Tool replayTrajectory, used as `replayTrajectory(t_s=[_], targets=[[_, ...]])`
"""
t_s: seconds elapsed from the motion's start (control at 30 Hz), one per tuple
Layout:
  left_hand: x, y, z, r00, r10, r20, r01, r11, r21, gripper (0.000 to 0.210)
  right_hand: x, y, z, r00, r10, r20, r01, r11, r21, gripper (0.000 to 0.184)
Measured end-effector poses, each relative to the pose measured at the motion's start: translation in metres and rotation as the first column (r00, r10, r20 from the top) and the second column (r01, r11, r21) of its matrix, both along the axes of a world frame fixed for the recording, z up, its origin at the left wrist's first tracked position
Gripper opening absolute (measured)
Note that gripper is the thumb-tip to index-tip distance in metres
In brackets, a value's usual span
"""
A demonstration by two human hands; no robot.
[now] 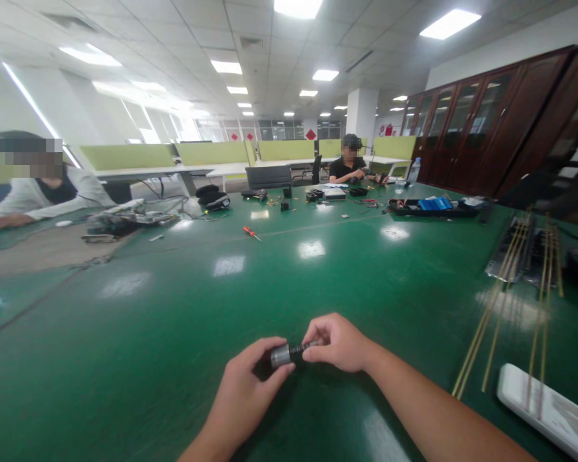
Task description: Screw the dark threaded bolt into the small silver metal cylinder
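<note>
Just above the green table, my left hand point(250, 385) grips a small silver cylinder point(280, 356) between thumb and fingers. It resembles a small motor, though its exact kind is unclear. A dark ribbed part point(296, 351) extends from its right end. My right hand point(340, 343) pinches the tip of that ribbed part between thumb and forefinger, with its other fingers curled in. The fingertips hide the very end. The piece lies almost level, tilted slightly up to the right.
A red screwdriver point(250, 233) lies on the green table point(173, 321) ahead. Thin brass-coloured rods point(491, 314) and a white case point(549, 410) are at right. Tools and a black tray point(414, 210) line the far side. One person point(349, 167) sits opposite, another point(43, 186) at left.
</note>
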State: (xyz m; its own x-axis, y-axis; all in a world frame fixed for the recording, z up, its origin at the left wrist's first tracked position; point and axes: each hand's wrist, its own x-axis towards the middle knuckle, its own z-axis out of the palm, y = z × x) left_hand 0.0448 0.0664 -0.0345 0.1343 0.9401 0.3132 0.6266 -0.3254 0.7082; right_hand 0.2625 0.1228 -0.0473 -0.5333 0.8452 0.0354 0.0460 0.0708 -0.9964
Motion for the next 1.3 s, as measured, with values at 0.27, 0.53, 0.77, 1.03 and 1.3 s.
replayTrajectory(t_s=[0.27,0.53,0.77,1.03,1.3], targets=[[0.0011,-0.0007,0.0042,1.000,-0.006,-0.006,0.006,1.000,0.023,0.025,0.0004,-0.0001,0.0013,1.000,-0.006,0.006,0.006,1.000,0.017,0.020],[0.0020,-0.0007,0.0048,1.000,-0.001,-0.001,0.001,1.000,0.015,0.025,0.0009,0.0004,0.0009,1.000,-0.001,0.005,0.001,1.000,0.005,0.020],[0.0017,-0.0004,0.0055,1.000,0.004,0.006,-0.004,1.000,0.019,0.027,0.0007,0.0018,-0.0006,1.000,-0.005,-0.005,0.005,1.000,-0.008,0.021],[0.0001,0.0006,0.0041,1.000,0.013,0.003,-0.013,1.000,-0.005,0.027,0.0010,0.0042,-0.0009,0.998,0.006,-0.059,-0.010,0.998,-0.068,0.029],[-0.0014,0.0002,0.0036,1.000,0.013,0.016,-0.013,1.000,-0.026,0.029,0.0017,0.0030,0.0025,0.995,-0.009,-0.098,0.000,0.995,-0.098,0.034]])
